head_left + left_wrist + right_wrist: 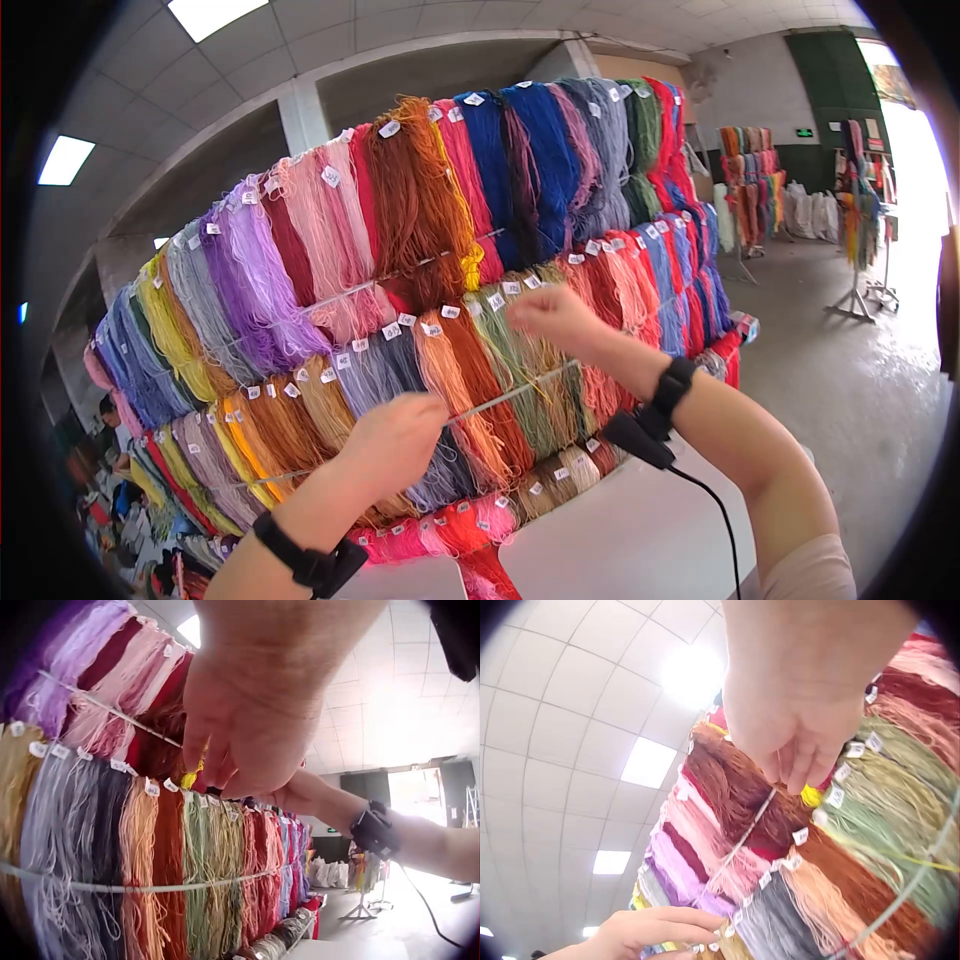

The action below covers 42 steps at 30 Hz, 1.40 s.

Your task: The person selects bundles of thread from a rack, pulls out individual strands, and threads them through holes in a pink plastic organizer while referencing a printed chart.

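Note:
In the head view my left hand is raised in front of the lower rows of a rack hung with yarn skeins. The right wrist view shows that hand's fingers fairly straight, near a tan skein. My right hand is higher and farther right, before the green skein. Its fingers hang loosely curled, with a bit of yellow yarn behind their tips. Nothing shows held in either hand. Close by hang a peach skein and a rust-brown skein.
White numbered tags mark the skeins. A thin rod crosses them. Below is a white surface; more yarn stands are across the grey floor. A black cable trails from my right wrist.

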Each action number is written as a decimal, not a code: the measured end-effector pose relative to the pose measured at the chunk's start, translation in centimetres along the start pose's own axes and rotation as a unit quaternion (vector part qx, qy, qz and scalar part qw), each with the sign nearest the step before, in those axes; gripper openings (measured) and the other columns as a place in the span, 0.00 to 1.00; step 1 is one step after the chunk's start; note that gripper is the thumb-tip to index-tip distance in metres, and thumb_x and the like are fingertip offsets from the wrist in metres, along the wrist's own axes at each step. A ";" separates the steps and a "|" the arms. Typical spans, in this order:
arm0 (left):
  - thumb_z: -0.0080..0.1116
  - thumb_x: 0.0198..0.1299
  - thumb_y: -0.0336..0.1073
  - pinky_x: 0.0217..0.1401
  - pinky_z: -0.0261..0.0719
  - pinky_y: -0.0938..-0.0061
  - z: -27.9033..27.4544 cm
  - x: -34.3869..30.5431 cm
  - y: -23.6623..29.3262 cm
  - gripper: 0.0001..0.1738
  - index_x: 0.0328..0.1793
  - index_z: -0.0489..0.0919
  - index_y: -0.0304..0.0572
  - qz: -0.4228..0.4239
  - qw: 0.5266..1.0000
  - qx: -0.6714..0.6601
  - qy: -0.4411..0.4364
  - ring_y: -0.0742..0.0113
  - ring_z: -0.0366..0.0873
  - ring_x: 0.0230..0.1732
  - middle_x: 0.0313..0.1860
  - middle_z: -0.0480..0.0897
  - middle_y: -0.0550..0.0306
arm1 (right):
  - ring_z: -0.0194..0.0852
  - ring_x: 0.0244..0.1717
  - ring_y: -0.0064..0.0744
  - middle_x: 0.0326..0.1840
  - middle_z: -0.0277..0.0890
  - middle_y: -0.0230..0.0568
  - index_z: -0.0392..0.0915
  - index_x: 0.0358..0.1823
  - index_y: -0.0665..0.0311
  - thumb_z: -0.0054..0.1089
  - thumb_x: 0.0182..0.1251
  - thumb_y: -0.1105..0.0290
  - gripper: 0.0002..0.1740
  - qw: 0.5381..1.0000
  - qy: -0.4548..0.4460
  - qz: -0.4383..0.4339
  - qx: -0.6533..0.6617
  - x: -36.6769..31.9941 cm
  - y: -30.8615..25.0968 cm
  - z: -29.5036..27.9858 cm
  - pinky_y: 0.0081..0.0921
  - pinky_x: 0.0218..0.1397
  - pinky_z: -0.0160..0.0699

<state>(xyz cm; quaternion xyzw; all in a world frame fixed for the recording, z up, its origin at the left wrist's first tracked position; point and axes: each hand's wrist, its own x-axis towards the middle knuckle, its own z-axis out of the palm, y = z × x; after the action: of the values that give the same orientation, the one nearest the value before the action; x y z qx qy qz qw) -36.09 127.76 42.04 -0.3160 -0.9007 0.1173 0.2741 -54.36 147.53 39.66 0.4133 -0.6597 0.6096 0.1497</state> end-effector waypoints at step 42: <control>0.47 0.59 0.34 0.37 0.75 0.77 0.5 18.4 -13.9 0.11 0.40 0.75 0.32 -0.174 0.630 -0.731 0.196 0.71 0.73 0.31 0.32 0.76 0.56 | 0.76 0.31 0.25 0.32 0.76 0.40 0.73 0.36 0.67 0.47 0.62 0.72 0.07 0.934 -0.103 0.005 0.343 14.0 -2.7 0.5 0.16 0.32 0.74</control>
<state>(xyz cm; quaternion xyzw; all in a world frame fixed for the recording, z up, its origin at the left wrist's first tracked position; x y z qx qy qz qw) -55.32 128.67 54.65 -0.2661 -0.6546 -0.6939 0.1388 -60.78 142.19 51.19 0.4968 -0.4243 0.7535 -0.0730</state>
